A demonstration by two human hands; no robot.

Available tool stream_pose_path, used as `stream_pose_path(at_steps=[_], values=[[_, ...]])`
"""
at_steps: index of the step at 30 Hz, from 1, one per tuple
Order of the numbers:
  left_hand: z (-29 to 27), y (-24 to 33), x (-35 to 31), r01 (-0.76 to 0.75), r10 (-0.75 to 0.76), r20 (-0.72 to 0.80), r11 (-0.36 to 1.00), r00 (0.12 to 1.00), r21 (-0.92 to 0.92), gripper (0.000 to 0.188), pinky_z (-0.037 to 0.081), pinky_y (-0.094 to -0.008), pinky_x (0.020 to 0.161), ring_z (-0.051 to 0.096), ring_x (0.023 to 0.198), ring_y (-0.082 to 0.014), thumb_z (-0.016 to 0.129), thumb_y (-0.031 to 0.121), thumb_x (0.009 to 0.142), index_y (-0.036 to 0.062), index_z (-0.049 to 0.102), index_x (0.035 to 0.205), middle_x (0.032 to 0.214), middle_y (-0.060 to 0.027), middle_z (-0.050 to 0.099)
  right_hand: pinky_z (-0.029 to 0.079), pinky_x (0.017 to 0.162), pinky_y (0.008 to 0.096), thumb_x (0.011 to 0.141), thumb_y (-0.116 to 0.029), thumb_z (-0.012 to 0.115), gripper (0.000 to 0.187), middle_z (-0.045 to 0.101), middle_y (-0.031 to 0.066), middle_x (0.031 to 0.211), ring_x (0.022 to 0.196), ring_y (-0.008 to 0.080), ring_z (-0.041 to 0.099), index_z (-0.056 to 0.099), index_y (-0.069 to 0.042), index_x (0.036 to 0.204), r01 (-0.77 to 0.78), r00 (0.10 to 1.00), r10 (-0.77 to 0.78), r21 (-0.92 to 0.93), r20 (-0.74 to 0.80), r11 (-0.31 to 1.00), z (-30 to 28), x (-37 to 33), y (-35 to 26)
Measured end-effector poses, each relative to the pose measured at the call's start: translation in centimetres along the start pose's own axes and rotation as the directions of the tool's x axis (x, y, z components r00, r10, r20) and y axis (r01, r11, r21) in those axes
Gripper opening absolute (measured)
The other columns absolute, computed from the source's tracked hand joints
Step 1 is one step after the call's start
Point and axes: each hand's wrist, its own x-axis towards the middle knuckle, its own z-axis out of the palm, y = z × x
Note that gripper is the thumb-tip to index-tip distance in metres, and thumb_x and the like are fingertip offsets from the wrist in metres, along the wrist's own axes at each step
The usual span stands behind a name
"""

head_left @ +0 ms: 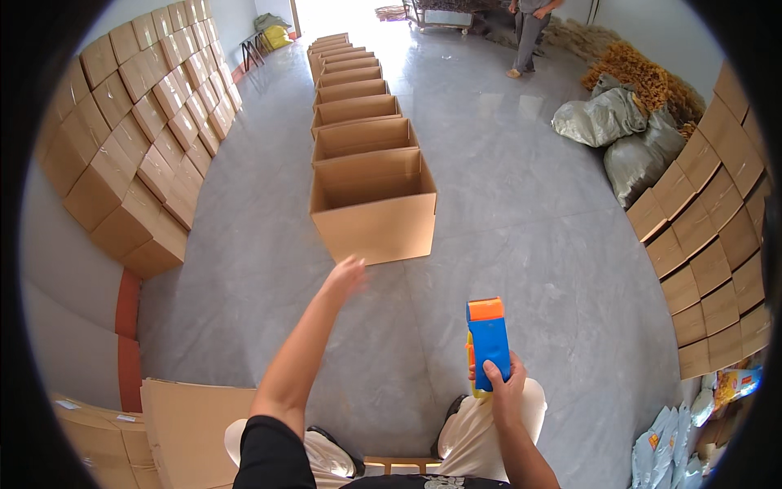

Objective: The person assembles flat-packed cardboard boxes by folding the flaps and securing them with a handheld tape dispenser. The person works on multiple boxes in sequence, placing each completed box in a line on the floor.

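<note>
My right hand (502, 376) is wrapped round a blue and orange handheld tool (489, 338), roughly a long block with an orange end and a yellow-orange part along its left side. The thumb lies across its blue face, and the tool is held upright above my right knee. My left hand (349, 275) is stretched forward, close to the lower front edge of an open cardboard box (377, 232). Motion smears its fingers, and I cannot tell whether it touches the box. The box stands on the floor with its top open and nothing visible inside.
Behind it, several more open boxes (358, 112) form a row running away from me. Stacked cartons line the left wall (134, 126) and the right side (717, 244). Flat cardboard (195, 424) lies at my lower left. Grey sacks (603, 118) and a person (529, 37) are farther off.
</note>
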Motion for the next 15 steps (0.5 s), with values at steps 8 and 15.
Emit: stream_pose_path(at_steps=[8,15], values=[[-25.6,-6.0,-24.3,0.402,0.404,-0.674,0.574,0.618,0.713,0.093,0.016,-0.0532,0.108,0.008,0.137,-0.0408,0.070,0.035,0.076,0.0057,0.017,0.145,0.147,-0.0299,0.012,0.055,0.064,0.0296,0.081,-0.025,0.066,0.038,0.064,0.0133,0.083,0.069,0.0174,0.064,0.055,0.005,0.102,0.042,0.997,-0.038,-0.046,0.074,0.998,0.5,-0.8,1.1],[-32.9,-11.5,-47.2,0.973,0.319,-0.939,0.225,-0.127,-0.055,0.073,0.016,-0.0609,0.106,0.011,0.140,-0.0370,0.047,0.042,0.087,0.0088,0.020,0.145,0.151,-0.0180,0.015,0.056,0.064,0.0294,0.081,-0.024,0.066,0.036,0.065,0.0123,0.084,0.068,0.0171,0.065,0.056,0.005,0.101,0.056,0.985,-0.042,-0.083,0.170,0.995,1.2,-1.0,2.2]])
